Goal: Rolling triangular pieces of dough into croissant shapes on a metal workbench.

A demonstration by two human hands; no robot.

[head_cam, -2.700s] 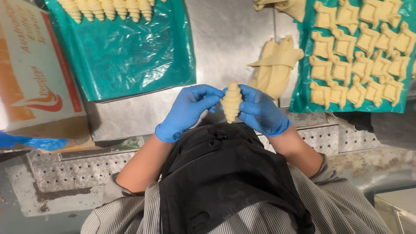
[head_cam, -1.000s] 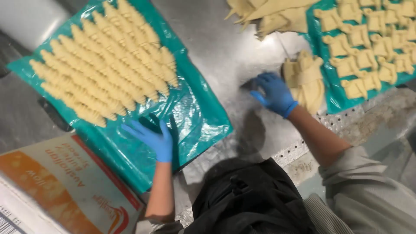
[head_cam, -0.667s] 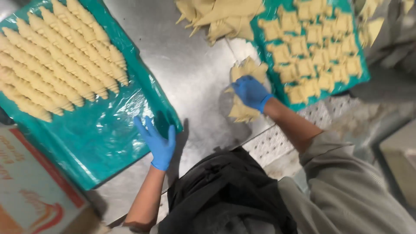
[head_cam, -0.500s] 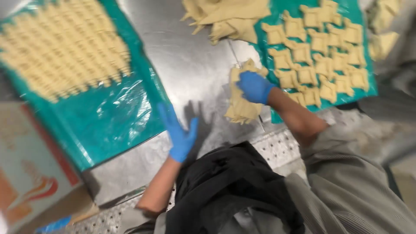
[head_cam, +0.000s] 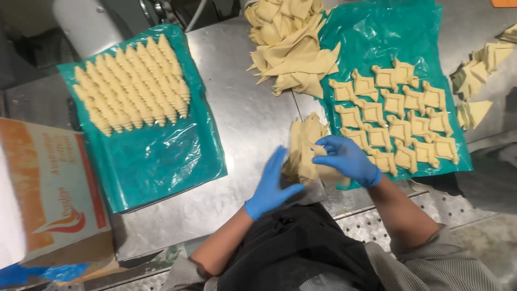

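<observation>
Both blue-gloved hands, left [head_cam: 272, 186] open-flat, right [head_cam: 346, 159] pinching, touch the pale triangular dough stack [head_cam: 306, 145] at 6 o'clock on the steel surface [head_cam: 245, 118].

gloved hands [head_cam: 272, 186]: 2 | teal sheets [head_cam: 156, 156]: 2 | cardboard box [head_cam: 51, 188]: 1

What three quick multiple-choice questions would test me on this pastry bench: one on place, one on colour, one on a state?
1. Where do the rolled pastries lie?
A. on the left green sheet
B. in the cardboard box
C. on the floor

2. What colour are the gloves?
A. white
B. blue
C. black

3. What is the right hand doing?
A. hanging free
B. holding a knife
C. resting on a stack of dough pieces

Answers:
1. A, they sit in rows on the left green sheet.
2. B, both the left hand and the right wear blue.
3. C, its fingers lie on the stack of dough pieces.
</observation>
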